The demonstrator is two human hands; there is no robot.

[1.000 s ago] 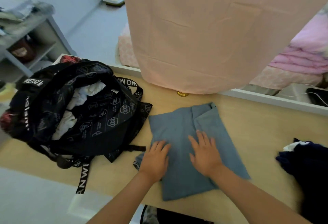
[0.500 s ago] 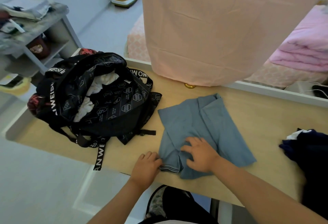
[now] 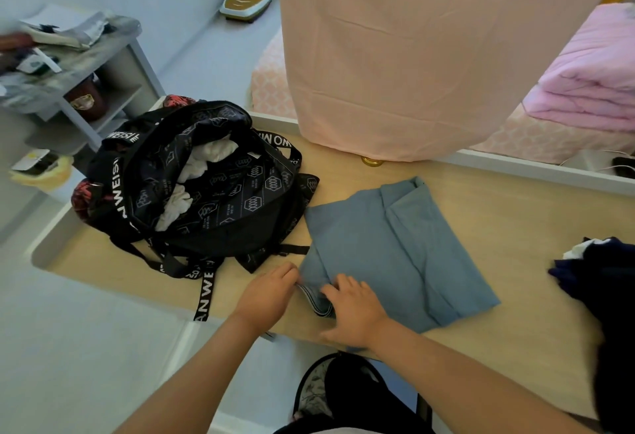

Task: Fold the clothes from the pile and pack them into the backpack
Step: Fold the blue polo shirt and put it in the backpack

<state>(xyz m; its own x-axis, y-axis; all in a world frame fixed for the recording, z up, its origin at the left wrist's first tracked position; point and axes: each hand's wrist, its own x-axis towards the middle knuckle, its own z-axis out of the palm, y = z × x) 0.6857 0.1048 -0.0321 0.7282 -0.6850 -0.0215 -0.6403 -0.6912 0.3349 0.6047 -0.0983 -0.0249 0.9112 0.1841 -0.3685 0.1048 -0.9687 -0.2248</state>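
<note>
Our blue shirt point(image 3: 395, 248) lies folded flat on the table point(image 3: 515, 200), about midway along it and reaching close to the front edge, with a striped trim showing at its near left corner. Our left hand point(image 3: 266, 296) sits at that corner, fingers curled in and pinching the fabric by the striped trim. Our right hand point(image 3: 357, 313) rests just beside it on the shirt, fingers curled over a raised fold, thumb spread toward the table's front edge. Touching the shirt's left side is the black backpack point(image 3: 220, 200), lying open near the table's left end with white clothes point(image 3: 213, 155) showing inside and a lettered strap point(image 3: 206, 296) hanging over the front edge. At the right edge of the table sits the dark pile point(image 3: 598, 272) of clothes, apart from the shirt. A pink curtain point(image 3: 395, 55) hangs over the back edge.
</note>
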